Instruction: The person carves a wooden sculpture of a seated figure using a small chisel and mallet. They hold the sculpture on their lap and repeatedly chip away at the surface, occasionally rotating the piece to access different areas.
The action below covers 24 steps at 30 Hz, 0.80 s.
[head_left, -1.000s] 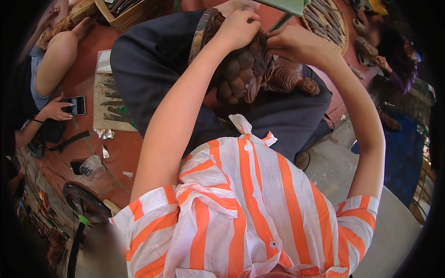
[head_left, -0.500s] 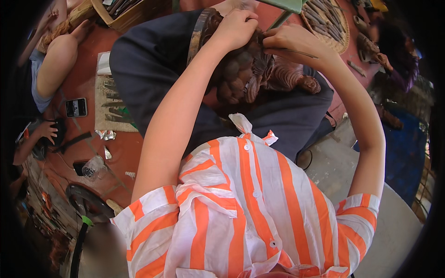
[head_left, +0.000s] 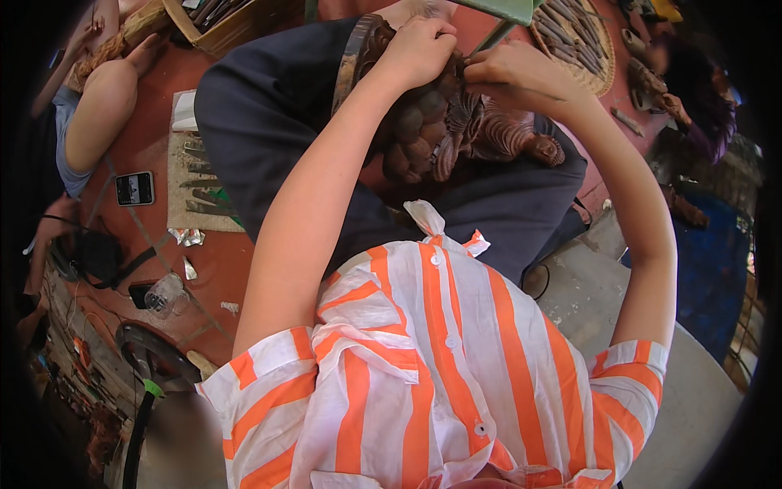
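A dark brown wood carving [head_left: 415, 130] with a seated figure [head_left: 509, 130] and rounded forms lies across my lap. My left hand [head_left: 419, 50] is closed at the carving's far part; what its fingers hold is hidden. Just to the right, my right hand [head_left: 517, 75] is pinched around a thin, dark, pointed carving tool [head_left: 547, 95], whose rear end sticks out toward my wrist. The tool's working end is out of sight beneath the fingers.
A green stand [head_left: 505, 8] rises just beyond my hands. Far right is a round basket of tools [head_left: 574, 41]; far left, a box of tools [head_left: 224, 28]. A mat with blades [head_left: 199, 183] and a phone [head_left: 135, 189] lie left. Other people sit at both sides.
My right hand has turned slightly, and the thin tool shifts with it. The carving has moved very slightly right. At the left, another person's hand has drawn back from a black bag.
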{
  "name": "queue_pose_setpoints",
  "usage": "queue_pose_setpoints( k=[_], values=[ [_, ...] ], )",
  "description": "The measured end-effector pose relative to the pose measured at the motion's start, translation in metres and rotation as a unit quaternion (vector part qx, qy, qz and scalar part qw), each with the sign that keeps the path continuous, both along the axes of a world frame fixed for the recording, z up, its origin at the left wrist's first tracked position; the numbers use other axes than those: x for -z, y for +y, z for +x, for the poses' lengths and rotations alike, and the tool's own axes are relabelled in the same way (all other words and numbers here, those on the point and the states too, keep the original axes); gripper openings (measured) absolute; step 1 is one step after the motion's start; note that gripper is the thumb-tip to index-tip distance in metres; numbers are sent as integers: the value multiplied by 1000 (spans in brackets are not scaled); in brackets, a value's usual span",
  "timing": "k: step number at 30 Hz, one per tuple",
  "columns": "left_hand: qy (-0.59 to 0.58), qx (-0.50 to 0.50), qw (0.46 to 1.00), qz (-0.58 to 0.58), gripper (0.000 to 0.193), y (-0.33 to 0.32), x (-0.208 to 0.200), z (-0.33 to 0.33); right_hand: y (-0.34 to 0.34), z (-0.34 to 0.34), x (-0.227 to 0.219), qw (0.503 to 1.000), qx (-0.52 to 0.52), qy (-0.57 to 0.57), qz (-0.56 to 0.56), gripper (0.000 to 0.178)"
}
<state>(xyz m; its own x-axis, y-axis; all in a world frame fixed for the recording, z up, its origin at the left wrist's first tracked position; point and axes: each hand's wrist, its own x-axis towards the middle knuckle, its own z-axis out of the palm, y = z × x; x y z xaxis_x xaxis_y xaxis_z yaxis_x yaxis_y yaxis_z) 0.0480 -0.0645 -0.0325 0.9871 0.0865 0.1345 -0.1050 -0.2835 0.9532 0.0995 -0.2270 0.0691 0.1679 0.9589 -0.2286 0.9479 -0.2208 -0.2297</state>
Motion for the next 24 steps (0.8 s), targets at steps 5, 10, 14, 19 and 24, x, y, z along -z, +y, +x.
queue_pose_setpoints(
  k=[5,10,14,19,24],
  values=[
    [37,35,998,35,36,3,-4,1,-17,12,1,992,76,81,65,16],
    [10,-7,1000,-5,34,1,0,1,-1,-4,-5,1000,-2,-16,-18,14],
    [4,4,1000,8,34,-1,1,1,-9,12,0,996,38,39,68,13],
    [25,49,998,30,35,4,-4,1,-12,8,-7,990,96,70,80,16],
    [34,20,998,40,35,2,-5,-1,-18,3,-3,993,87,42,72,17]
  ],
)
